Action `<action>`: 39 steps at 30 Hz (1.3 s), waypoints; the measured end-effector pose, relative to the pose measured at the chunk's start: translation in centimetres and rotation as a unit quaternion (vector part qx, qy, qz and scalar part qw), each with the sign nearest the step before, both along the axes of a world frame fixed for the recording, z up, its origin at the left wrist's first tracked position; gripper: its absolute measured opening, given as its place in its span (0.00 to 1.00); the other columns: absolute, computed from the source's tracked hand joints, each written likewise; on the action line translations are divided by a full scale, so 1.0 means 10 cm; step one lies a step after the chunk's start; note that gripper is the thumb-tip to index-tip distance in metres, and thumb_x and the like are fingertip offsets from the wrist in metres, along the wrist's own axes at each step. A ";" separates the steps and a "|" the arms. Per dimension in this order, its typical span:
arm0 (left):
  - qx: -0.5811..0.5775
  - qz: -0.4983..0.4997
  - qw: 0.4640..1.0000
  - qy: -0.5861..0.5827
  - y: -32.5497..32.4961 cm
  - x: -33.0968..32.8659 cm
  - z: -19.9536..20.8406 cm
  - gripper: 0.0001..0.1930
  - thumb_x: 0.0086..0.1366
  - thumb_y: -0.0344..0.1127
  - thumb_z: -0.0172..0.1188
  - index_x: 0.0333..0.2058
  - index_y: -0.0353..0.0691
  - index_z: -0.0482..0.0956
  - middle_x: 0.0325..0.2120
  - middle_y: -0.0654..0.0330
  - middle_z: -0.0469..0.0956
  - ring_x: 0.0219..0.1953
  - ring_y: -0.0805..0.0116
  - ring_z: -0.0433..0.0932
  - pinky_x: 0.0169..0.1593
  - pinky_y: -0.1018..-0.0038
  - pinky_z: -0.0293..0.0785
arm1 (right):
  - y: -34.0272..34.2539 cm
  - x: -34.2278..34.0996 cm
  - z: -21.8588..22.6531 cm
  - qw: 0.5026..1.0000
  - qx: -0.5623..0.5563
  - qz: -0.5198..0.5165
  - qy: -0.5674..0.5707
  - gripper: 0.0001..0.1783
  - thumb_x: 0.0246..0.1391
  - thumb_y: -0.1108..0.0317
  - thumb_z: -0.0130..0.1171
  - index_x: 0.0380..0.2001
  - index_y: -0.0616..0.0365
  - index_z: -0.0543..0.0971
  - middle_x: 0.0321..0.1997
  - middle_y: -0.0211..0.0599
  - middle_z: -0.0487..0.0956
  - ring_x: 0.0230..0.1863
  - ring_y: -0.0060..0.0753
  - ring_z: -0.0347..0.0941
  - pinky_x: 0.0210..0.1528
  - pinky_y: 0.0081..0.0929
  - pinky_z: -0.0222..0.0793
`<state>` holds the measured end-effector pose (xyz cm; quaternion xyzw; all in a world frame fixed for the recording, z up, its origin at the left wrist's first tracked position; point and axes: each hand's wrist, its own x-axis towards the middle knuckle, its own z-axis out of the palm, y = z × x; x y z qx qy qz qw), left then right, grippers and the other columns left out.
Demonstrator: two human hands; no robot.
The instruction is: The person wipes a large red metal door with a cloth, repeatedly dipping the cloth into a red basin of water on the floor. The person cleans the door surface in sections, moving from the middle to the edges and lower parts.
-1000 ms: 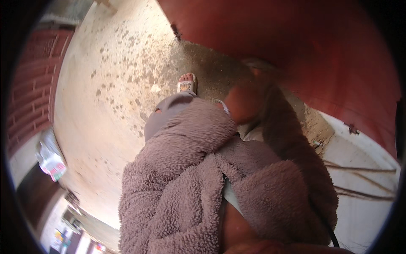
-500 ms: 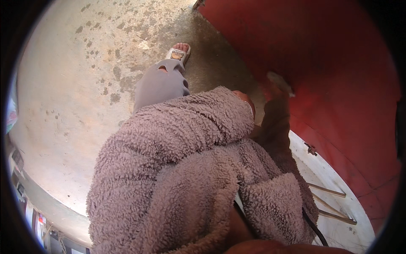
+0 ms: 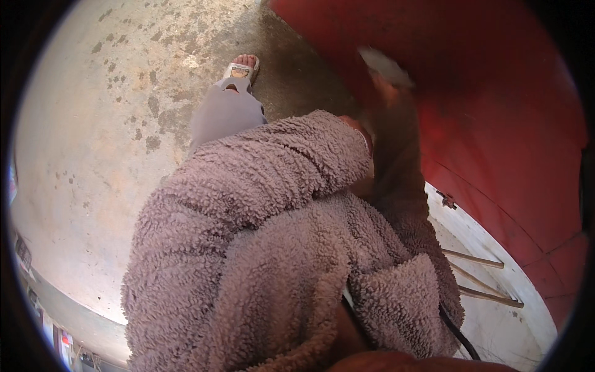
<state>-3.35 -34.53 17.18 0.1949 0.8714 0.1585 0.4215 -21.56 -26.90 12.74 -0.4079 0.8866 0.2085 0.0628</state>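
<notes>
A fluffy mauve sleeve [image 3: 266,167] crosses in front of me from the lower left, part of a thick fleecy garment [image 3: 279,266]. At the sleeve's end a small part of my left hand [image 3: 354,126] shows, with a thin pale band at the wrist. Its fingers are hidden behind the cuff, so I cannot see whether it holds anything. My right hand does not show. A dark cord [image 3: 460,335] hangs by the garment's lower right edge.
One foot in a white slide sandal [image 3: 240,70] stands on stained concrete [image 3: 93,149]. The other foot [image 3: 387,68], blurred, is over a red floor [image 3: 489,111]. At right are a white surface [image 3: 483,319], thin wooden bars [image 3: 489,296] and a small metal fitting [image 3: 446,199].
My blurred right foot has swung forward over the red floor. The left foot and the floor have shifted slightly up and left in view. The sleeve stays folded across me.
</notes>
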 end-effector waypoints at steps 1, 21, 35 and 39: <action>0.032 -0.017 0.999 -0.015 -0.19 -0.04 0.16 0.20 0.48 0.42 0.68 0.43 0.50 0.83 0.40 0.63 0.81 0.44 0.59 0.78 0.34 0.54 0.69 | 0.22 0.09 0.06 1.000 0.012 -0.006 -0.002 0.22 0.56 0.62 0.52 0.53 0.58 0.70 0.56 0.46 0.71 0.54 0.52 0.71 0.52 0.51 0.72; 0.030 0.005 0.999 -0.028 -0.50 -0.19 0.25 0.21 0.56 0.49 0.61 0.48 0.50 0.81 0.45 0.64 0.81 0.50 0.59 0.77 0.47 0.49 0.67 | -0.28 -0.01 -0.48 0.998 -0.046 -0.021 -0.037 0.22 0.55 0.62 0.53 0.52 0.58 0.71 0.54 0.45 0.72 0.53 0.51 0.72 0.51 0.49 0.72; 0.023 -0.012 0.999 0.023 -0.90 0.02 0.56 0.17 0.61 0.42 0.57 0.46 0.45 0.81 0.44 0.54 0.80 0.51 0.54 0.75 0.55 0.50 0.62 | -0.52 0.37 -1.35 0.987 -0.135 -0.054 -0.061 0.22 0.54 0.62 0.54 0.51 0.59 0.71 0.53 0.45 0.73 0.52 0.51 0.72 0.51 0.48 0.72; -0.052 0.064 0.997 0.006 -0.69 0.14 0.22 0.17 0.62 0.40 0.55 0.46 0.39 0.81 0.45 0.53 0.79 0.51 0.53 0.73 0.55 0.49 0.61 | -1.41 0.30 -1.73 0.978 -0.184 -0.017 -0.093 0.22 0.54 0.62 0.54 0.51 0.59 0.72 0.53 0.45 0.73 0.52 0.51 0.72 0.51 0.48 0.73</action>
